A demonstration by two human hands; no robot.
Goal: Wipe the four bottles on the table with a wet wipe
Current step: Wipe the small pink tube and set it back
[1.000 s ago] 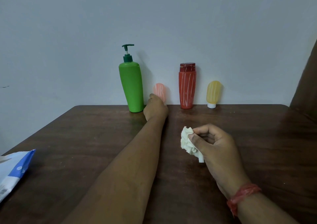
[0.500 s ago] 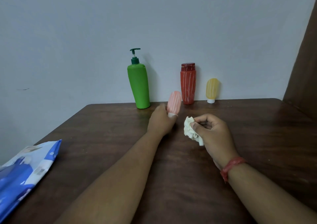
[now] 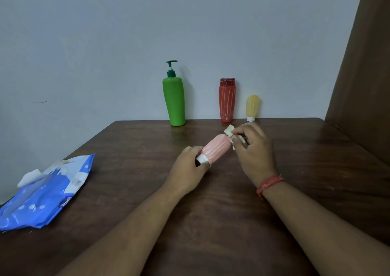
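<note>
Pink ridged bottle (image 3: 215, 148) held by its white cap in the left hand (image 3: 188, 171) fingers; right hand (image 3: 256, 152) fingers pinch a crumpled wet wipe (image 3: 229, 132) on its rounded end

Bare forearms; red wrist band (image 3: 269, 185)

Single head-worn wide-angle view — forward and downward.
Looks across the table (image 3: 130, 191) toward the wall (image 3: 105, 43); both forearms enter from the lower edge, hands close at centre — table's far edge farther back.
</note>
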